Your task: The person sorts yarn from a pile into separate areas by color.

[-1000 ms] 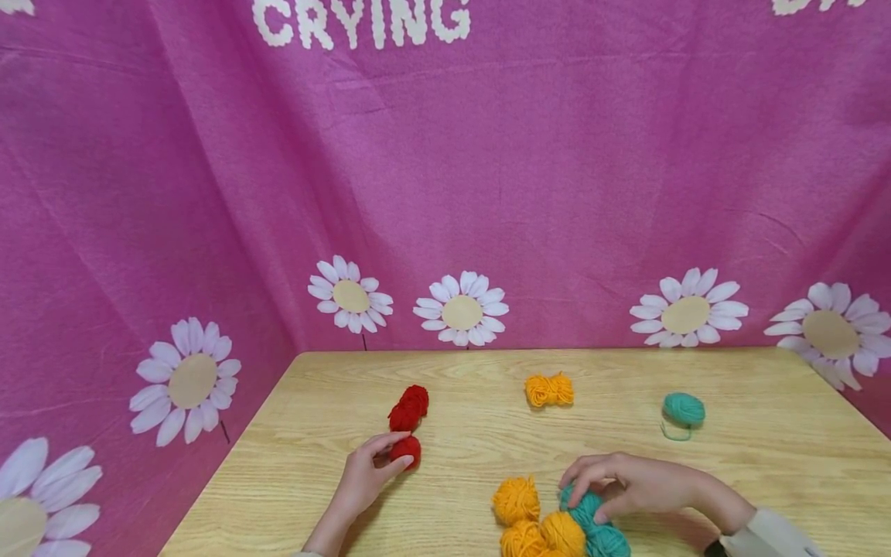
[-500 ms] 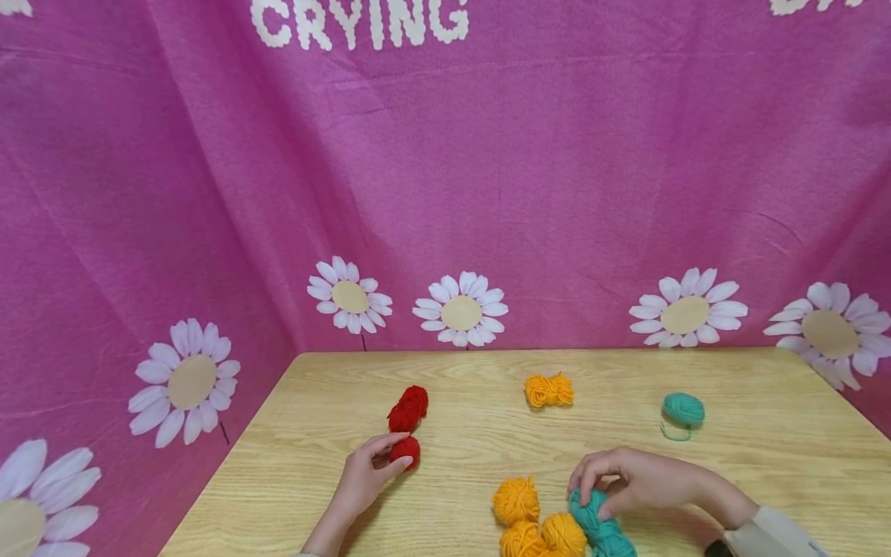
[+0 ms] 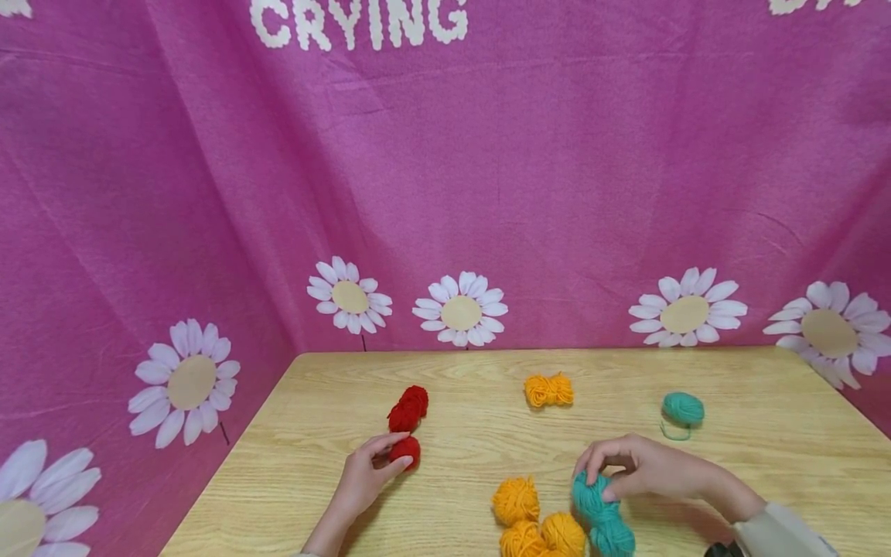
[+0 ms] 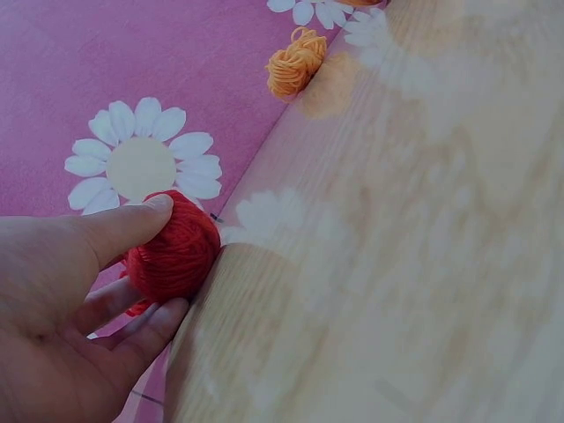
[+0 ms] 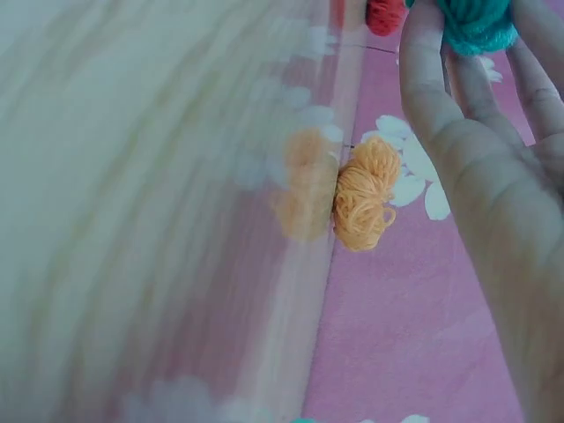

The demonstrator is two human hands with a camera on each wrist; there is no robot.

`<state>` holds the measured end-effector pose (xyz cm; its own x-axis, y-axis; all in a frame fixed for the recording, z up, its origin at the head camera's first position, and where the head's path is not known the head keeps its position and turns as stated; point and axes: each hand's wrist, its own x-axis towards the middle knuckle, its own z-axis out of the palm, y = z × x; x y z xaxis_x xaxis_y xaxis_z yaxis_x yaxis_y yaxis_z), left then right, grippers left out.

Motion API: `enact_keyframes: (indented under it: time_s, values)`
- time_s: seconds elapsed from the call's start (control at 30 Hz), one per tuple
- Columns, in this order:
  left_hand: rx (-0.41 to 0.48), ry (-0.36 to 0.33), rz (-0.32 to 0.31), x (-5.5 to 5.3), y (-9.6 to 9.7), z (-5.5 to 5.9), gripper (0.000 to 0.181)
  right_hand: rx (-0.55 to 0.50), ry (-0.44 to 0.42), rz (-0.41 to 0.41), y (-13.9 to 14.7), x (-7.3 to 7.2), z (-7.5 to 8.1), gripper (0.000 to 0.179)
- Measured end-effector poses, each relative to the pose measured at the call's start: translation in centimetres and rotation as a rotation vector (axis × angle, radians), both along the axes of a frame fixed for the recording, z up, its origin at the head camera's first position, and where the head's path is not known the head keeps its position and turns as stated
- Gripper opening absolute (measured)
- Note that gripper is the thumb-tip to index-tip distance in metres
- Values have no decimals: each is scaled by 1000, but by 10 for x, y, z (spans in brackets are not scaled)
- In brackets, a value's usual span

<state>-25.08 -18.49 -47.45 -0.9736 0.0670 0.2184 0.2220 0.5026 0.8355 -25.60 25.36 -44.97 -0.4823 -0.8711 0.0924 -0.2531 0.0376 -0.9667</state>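
My left hand (image 3: 365,473) holds a small red yarn ball (image 3: 405,453) between thumb and fingers on the table. In the left wrist view the thumb lies over that ball (image 4: 176,251), fingers beneath. Just beyond it is a red yarn bundle (image 3: 408,408). With thumb and fingers my right hand (image 3: 647,466) grips the upper end of a teal yarn bundle (image 3: 611,534), narrow at its middle. The right wrist view shows teal yarn (image 5: 478,28) between the fingertips. Orange-yellow yarn bundles (image 3: 517,501) lie just left of the teal one, partly cut off below.
Another yellow yarn bundle (image 3: 549,391) lies towards the back of the wooden table (image 3: 480,418). A teal yarn ball (image 3: 684,408) with a loose tail sits at the back right. A pink daisy-print cloth (image 3: 557,178) hangs behind and at the left.
The right hand has moved slightly right and away from the person, and the teal bundle has shifted with it, leaving a gap beside the yellow yarn. The left hand has stayed put.
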Motion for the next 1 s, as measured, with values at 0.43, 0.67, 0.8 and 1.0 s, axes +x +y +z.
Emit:
enact_keyframes:
  time_s: [0.43,0.67,0.8,1.0]
  values:
    - [3,-13,-3,2,0,-1,35,-12,13,-79,11,-5,-3,18]
    - [-4,-12,-1,1,1,-1,35,37,76,-162,20,-3,-3,17]
    - [6,-15,4,1,1,0,34,44,101,-196,26,-4,0,16]
    - [18,-12,-4,1,1,0,35,27,89,-226,37,-6,-3,18]
